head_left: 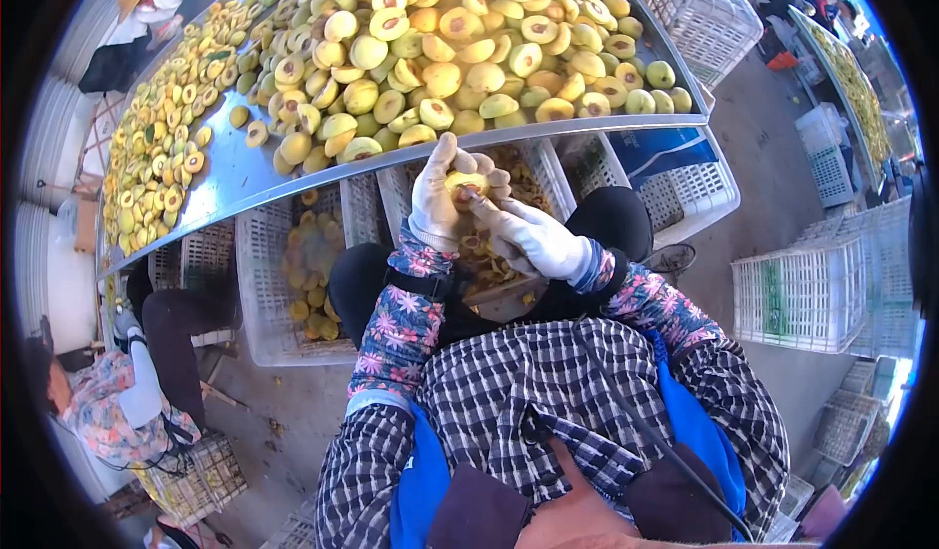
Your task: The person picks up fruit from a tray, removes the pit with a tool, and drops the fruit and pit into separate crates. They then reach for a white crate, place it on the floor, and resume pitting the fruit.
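My left hand, in a white glove, is closed round a yellow peach half with its cut side up and a reddish middle showing. Gloved as well, my right hand comes in from the right, its fingers pinched together at the cut face. Whatever is in that pinch is too small to make out. Both hands are just below the front rim of a metal table, which bears a heap of halved yellow peaches. Beneath my hands a crate holds scraps of fruit.
A white crate with peach halves stands under the table, left of my knees. Stacked white crates are on the right, more at the back right. A co-worker in a floral sleeve sits at the left.
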Tool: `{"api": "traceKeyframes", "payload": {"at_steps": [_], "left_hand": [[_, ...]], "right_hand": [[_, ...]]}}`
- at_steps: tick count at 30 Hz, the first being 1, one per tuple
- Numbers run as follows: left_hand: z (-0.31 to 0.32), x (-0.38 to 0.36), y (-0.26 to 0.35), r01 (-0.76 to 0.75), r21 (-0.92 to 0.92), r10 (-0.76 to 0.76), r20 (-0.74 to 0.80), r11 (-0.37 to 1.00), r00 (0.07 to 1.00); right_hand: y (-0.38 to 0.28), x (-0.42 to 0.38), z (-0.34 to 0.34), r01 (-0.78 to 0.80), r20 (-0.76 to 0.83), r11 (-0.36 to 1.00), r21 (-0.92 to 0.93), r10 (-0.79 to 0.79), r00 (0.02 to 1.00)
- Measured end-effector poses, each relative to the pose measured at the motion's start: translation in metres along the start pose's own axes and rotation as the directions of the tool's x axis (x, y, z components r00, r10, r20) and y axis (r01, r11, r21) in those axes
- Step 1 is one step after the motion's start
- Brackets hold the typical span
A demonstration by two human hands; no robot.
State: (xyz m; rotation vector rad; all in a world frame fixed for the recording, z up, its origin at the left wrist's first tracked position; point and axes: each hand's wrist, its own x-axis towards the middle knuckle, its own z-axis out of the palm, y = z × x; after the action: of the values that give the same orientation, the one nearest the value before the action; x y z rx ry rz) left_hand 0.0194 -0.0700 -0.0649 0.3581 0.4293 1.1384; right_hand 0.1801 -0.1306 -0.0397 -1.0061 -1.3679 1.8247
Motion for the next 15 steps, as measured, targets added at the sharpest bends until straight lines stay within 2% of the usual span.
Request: {"api": "traceKeyframes", "payload": {"at_steps": [1, 2, 3, 4, 5, 6, 7, 8, 9, 10, 11, 12, 14, 15], "left_hand": [[0.0, 0.001, -0.002, 0.02, -0.096, -0.01, 0.102, 0.995, 0.995], [0.003, 0.0, -0.003, 0.05, -0.186, -0.01, 0.206, 0.981, 0.979], [0.007, -0.001, -0.003, 0.064, -0.21, -0.025, 0.182, 0.976, 0.983], [0.013, -0.002, -0.004, 0.063, -0.212, -0.024, 0.182, 0.975, 0.983], [0.021, -0.004, -0.006, -0.02, -0.086, 0.02, -0.004, 0.996, 1.0], [0.026, -0.003, -0.005, -0.082, 0.059, 0.092, -0.182, 0.995, 0.979], [0.017, 0.001, 0.001, -0.132, 0.336, 0.205, -0.191, 0.933, 0.96], [-0.004, 0.008, 0.006, -0.214, 0.534, 0.367, -0.198, 0.818, 0.909], [-0.006, -0.001, 0.018, -0.26, 0.624, 0.467, -0.192, 0.737, 0.863], [-0.007, -0.01, 0.033, -0.296, 0.707, 0.563, -0.172, 0.642, 0.808], [-0.014, -0.017, 0.056, -0.283, 0.798, 0.629, -0.15, 0.533, 0.763], [-0.022, -0.028, 0.079, -0.247, 0.874, 0.685, -0.125, 0.418, 0.718], [-0.009, -0.058, 0.127, 0.022, 0.981, 0.756, -0.164, 0.195, 0.633], [-0.017, -0.069, 0.149, 0.228, 0.973, 0.747, -0.167, 0.022, 0.643]], "right_hand": [[-0.006, -0.004, 0.0, -0.163, 0.072, 0.967, 0.196, 0.152, 0.986], [-0.008, -0.006, 0.0, -0.324, 0.167, 0.87, 0.371, 0.281, 0.945], [0.002, -0.006, -0.001, -0.314, 0.197, 0.83, 0.461, 0.25, 0.948], [0.001, -0.008, -0.002, -0.316, 0.197, 0.83, 0.46, 0.252, 0.948], [-0.003, -0.01, -0.001, -0.358, 0.205, 0.775, 0.52, 0.293, 0.934], [-0.008, -0.01, -0.002, -0.394, 0.22, 0.716, 0.576, 0.328, 0.918], [-0.01, -0.015, -0.004, -0.357, 0.224, 0.741, 0.569, 0.279, 0.934], [-0.015, -0.016, -0.005, -0.354, 0.23, 0.746, 0.564, 0.27, 0.935], [-0.022, -0.018, -0.004, -0.319, 0.08, 0.9, 0.296, 0.309, 0.948], [-0.028, -0.019, -0.006, -0.292, -0.076, 0.956, -0.011, 0.29, 0.954], [-0.003, -0.02, -0.023, 0.045, -0.062, 0.769, -0.637, -0.11, 0.992], [0.001, -0.024, -0.026, 0.081, -0.043, 0.611, -0.787, -0.186, 0.982], [0.006, -0.03, -0.033, 0.13, 0.045, 0.542, -0.83, -0.167, 0.985], [0.005, -0.029, -0.034, 0.149, 0.065, 0.542, -0.827, -0.171, 0.983]]}}
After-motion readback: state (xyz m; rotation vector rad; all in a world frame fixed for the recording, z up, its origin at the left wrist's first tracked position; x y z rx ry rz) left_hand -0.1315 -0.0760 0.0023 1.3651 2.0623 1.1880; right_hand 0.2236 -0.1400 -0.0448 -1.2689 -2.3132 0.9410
